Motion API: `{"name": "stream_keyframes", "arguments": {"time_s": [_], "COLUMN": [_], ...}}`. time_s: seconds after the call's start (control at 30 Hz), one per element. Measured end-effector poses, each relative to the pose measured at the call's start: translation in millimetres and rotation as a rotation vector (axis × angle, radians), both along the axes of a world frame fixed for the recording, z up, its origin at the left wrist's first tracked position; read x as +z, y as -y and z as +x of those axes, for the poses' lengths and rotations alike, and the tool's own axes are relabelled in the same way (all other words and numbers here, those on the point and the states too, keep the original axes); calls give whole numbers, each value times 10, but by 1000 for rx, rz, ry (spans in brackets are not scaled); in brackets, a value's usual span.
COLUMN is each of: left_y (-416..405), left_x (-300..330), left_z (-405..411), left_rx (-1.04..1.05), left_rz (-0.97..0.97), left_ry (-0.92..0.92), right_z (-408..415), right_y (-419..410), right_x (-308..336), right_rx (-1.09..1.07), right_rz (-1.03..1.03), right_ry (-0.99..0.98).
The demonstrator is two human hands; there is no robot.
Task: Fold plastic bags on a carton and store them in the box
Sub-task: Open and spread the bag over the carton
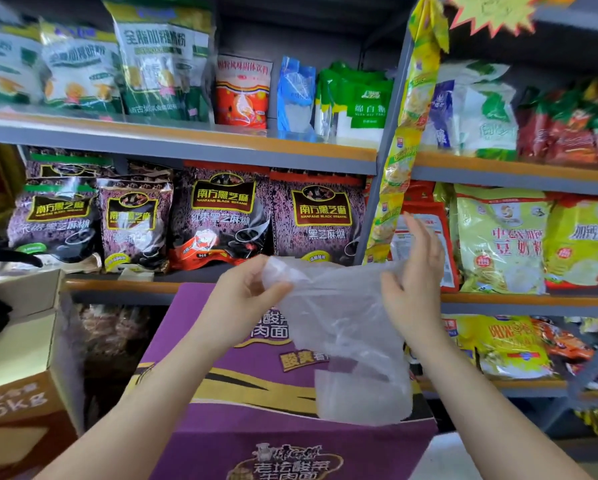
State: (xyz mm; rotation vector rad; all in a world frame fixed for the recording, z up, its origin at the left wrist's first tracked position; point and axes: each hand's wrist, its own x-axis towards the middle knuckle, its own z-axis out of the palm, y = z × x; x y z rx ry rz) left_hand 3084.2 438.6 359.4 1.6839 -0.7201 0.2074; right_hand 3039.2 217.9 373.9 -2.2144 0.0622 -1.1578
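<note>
Purple cardboard, printed with gold bands and lettering, made the top of the carton (221, 368) that stood below the hands and served as the worktop. Behind it rose grey metal shelves (186, 140) with orange edging, packed with food packets. A brown cardboard box (27, 393) marked 5kg stood open just left of the carton.

Both forearms reached forward and up over the carton. The left hand (245, 299) had its grip pinched on one top corner of a clear plastic bag (346, 327), fingers curled around the bunched film. The right hand (415, 271) pinched the other corner between thumb and curled fingers, while its upper fingers pointed up, straight.

The bag was stretched between the two hands and hung down in the air, its lower edge near the carton top; whether it touched could not be told. The carton's near half lay bare.
</note>
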Motion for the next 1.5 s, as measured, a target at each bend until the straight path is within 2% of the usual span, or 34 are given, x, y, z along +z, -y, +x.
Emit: {"name": "stream_keyframes", "arguments": {"time_s": [0.07, 0.13, 0.23, 0.3, 0.43, 0.6, 0.63, 0.73, 0.8, 0.9, 0.97, 1.03, 1.13, 1.2, 1.27, 1.33, 1.4, 1.5], "left_y": [123, 246, 406, 493, 587, 583, 599, 658, 696, 773, 805, 812, 764, 726, 698, 678, 682, 720], "left_x": [45, 125, 260, 295, 307, 211, 189, 124, 100, 25, -96, -278, -568, -685, -767, -803, -832, -910], "left_z": [-102, -233, -487, -640, -942, -1192, -1239, -1394, -1492, -1655, -1731, -1758, -1793, -1837, -1861, -1885, -1892, -1864], "left_rx": [115, 175, 202, 188, 190, -4, -30, 4, 44, 52, 67, 68, -123, -188, -194, -218, -243, -174], "left_rz": [51, 61, 28, -9, -30, 196, 215, 234, 258, 273, 274, 315, 270, 241, 272, 288, 224, 132], "left_ry": [178, 313, 424, 409, 357, 415, 408, 402, 468, 536, 447, 320, 53, -106, -163, -222, -336, -503], "right_z": [-198, -269, -384, -524, -763, -1004, -1050, -1204, -1322, -1417, -1436, -1433, -1419, -1400, -1383, -1366, -1334, -1280], "right_y": [-140, -164, -124, -90, 91, 244, 277, 381, 377, 330, 336, 406, 581, 685, 782, 871, 941, 978], "right_x": [135, 144, 127, 152, 245, 277, 271, 224, 230, 196, 143, 65, -74, -172, -247, -271, -295, -396], "right_rx": [169, 226, 282, 380, 653, 841, 842, 822, 847, 747, 710, 708, 644, 596, 523, 469, 448, 399], "right_rz": [-305, -491, -493, -327, 178, 841, 834, 586, 458, 328, 312, 396, 532, 536, 561, 691, 819, 889], "right_ry": [97, 121, 70, -21, -213, -228, -239, -299, -310, -309, -329, -336, -338, -338, -308, -273, -275, -298]}}
